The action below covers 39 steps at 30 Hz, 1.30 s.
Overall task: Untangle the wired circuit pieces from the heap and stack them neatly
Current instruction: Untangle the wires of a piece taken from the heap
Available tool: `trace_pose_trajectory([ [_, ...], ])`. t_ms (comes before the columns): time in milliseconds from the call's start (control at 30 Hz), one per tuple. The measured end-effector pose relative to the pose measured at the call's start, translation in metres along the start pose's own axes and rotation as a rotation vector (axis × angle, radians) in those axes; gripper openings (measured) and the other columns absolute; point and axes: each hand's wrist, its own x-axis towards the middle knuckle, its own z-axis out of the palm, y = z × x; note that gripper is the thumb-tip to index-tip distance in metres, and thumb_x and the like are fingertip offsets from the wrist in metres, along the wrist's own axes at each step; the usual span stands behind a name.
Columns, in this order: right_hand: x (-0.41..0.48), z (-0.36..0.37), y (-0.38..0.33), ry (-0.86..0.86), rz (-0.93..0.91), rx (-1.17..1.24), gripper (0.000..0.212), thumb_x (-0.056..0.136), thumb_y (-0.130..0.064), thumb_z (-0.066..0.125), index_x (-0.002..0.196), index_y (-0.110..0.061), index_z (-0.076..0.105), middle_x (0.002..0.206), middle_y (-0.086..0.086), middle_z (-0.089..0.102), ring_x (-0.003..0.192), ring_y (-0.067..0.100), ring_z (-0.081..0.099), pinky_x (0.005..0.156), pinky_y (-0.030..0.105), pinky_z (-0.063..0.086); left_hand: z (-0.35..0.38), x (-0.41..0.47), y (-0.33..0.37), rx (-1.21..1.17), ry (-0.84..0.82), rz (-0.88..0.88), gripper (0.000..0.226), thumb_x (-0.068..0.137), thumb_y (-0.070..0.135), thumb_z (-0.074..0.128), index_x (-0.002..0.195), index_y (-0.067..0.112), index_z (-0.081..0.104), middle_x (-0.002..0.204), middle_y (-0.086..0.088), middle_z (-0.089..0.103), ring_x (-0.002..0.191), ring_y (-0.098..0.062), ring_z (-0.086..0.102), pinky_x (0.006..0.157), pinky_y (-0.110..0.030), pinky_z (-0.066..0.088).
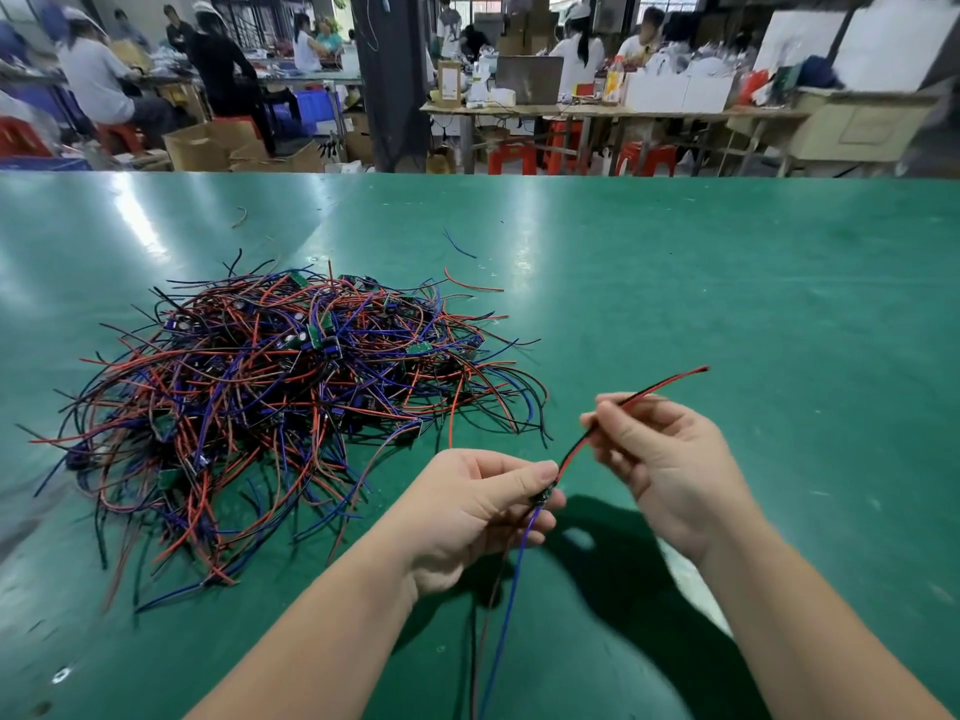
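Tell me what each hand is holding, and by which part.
One wired circuit piece, clear of the heap. The left hand pinches it at its small board; the right hand pinches its red-and-black wire pair partway along.

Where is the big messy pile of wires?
In the head view, the pile of wires lies on the green table, left of centre, just beyond the left hand, which holds one wired piece.
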Motion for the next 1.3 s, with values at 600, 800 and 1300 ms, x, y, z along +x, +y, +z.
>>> trace_pose_trajectory([
  [600,0.021,-0.028,-0.014,0.315,0.027,0.069,0.026,0.095,-0.019,0.053,0.077,-0.003,0.062,0.054,0.004,0.066,0.046,0.009,0.062,0.044,0.016,0.050,-0.007,-0.003,0.000,0.183,-0.124,-0.011,0.016,0.064,0.029,0.075,0.069,0.014,0.072,0.079,-0.010,0.070,0.069,-0.014,0.067,0.062,-0.022,0.054],
  [800,0.018,-0.025,-0.008,0.108,0.142,0.000,0.030,0.099,-0.026,0.045,0.102,-0.001,0.061,0.068,0.010,0.071,0.053,0.014,0.066,0.050,0.019,0.053,-0.006,-0.003,0.010,-0.207,-0.093,0.072,0.016,0.067,0.028,0.064,0.070,0.014,0.072,0.064,0.005,0.064,0.052,-0.004,0.051,0.052,-0.013,0.048],
  [1300,-0.014,0.016,0.007,-0.102,0.076,0.121,0.014,0.068,-0.016,0.063,0.063,-0.012,0.075,0.060,0.000,0.065,0.051,0.006,0.059,0.050,0.015,0.049,0.009,0.002,-0.011,0.105,0.036,0.447,0.022,0.067,0.010,0.083,0.080,0.017,0.067,0.078,-0.001,0.072,0.068,-0.011,0.066,0.061,-0.021,0.053],
])
